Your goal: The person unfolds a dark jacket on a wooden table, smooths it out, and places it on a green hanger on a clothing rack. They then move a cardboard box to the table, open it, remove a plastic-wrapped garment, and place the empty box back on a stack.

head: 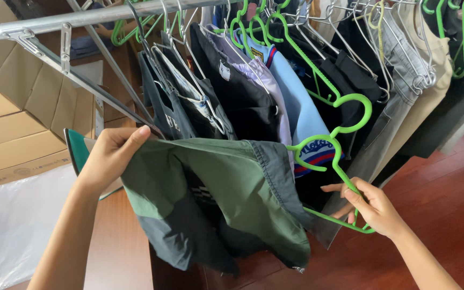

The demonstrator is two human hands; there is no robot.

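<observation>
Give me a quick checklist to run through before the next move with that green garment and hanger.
1. Left hand grips green garment at its top edge: ok.
2. Right hand holds green plastic hanger: ok.
3. Hanger inside the garment: not ok, one arm only reaches its edge.
4. Hanger hook free of hanging clothes: ok.
5. Free slot on metal rack rail: cannot tell.
</observation>
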